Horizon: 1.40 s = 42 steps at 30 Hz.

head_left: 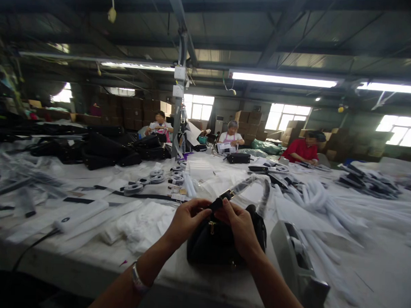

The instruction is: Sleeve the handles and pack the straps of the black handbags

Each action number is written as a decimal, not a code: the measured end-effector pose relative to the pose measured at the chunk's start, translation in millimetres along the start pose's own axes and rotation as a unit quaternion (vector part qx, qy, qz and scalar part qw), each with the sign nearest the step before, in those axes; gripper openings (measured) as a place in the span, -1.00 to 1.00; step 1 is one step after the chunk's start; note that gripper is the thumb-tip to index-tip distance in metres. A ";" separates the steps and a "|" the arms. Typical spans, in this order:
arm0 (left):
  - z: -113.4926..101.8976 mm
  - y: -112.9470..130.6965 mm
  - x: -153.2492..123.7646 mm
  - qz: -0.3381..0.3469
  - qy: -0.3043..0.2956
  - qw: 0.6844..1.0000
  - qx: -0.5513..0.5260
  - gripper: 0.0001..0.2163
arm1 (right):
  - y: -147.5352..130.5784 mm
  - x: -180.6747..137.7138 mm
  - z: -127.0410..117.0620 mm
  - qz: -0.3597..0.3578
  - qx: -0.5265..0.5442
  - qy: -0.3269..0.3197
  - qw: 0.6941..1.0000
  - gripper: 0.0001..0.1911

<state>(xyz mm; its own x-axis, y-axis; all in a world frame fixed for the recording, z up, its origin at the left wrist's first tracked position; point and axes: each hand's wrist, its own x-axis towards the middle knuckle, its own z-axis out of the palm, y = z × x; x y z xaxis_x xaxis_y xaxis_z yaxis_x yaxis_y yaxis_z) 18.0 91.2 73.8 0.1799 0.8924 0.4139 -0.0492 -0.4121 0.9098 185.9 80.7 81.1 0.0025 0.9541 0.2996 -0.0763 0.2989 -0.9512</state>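
Wide desk (85, 253) under white sheeting, spread beneath both hands. Black bag (218, 238) on desk directly under hands, near front edge. Grey tape dispenser (298, 260) just right of right hand. Heap of black bags (103, 152) far beyond left hand. Plastic-wrapped handle (255, 185) arching up from bag just past fingertips. Tape rolls (150, 179) beyond left hand. Left hand (185, 221) and right hand (239, 226) both pinched shut on handle's black strap end with metal buckle (224, 198) above bag.
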 end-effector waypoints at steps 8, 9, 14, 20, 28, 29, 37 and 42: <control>-3.7 31.4 -2.4 -0.018 0.000 1.000 0.015 -0.78 | -39.3 -15.6 -22.5 -0.331 -0.423 0.003 0.843 -0.73; -5.8 36.7 -1.6 -0.014 -0.010 1.000 0.009 -0.77 | -47.4 -11.4 -21.5 -0.356 -0.439 -0.053 0.823 -0.67; -13.8 38.3 5.0 -0.039 0.002 0.994 -0.101 -0.70 | -74.7 19.5 -15.6 -0.321 -0.413 -0.198 0.829 -0.74; 10.2 8.8 9.9 0.109 0.038 0.979 0.168 -0.70 | -71.1 35.3 -6.3 -0.231 -0.286 -0.130 0.921 -0.73; 20.4 -9.3 1.5 0.089 0.018 0.987 0.136 -0.80 | -64.2 30.5 -1.5 -0.122 -0.153 -0.078 0.978 -0.66; 18.6 -11.6 0.3 0.082 0.014 0.988 0.130 -0.78 | -62.5 30.1 -2.7 -0.107 -0.130 -0.076 0.983 -0.66; 22.9 0.6 6.1 0.108 0.020 0.990 0.088 -0.76 | -59.5 27.0 -1.3 -0.073 -0.031 -0.117 0.990 -0.71; 9.0 -13.1 -1.5 0.084 0.032 0.986 0.138 -0.78 | -61.3 25.9 -9.4 -0.033 0.070 -0.094 0.993 -0.69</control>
<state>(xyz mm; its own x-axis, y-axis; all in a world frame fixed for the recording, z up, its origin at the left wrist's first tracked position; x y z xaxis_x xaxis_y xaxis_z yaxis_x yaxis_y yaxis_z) 27.2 93.5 61.0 0.1300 0.8127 0.5679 0.1977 -0.5826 0.7884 200.1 87.3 146.4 -0.1733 0.9075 0.3826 -0.2199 0.3430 -0.9132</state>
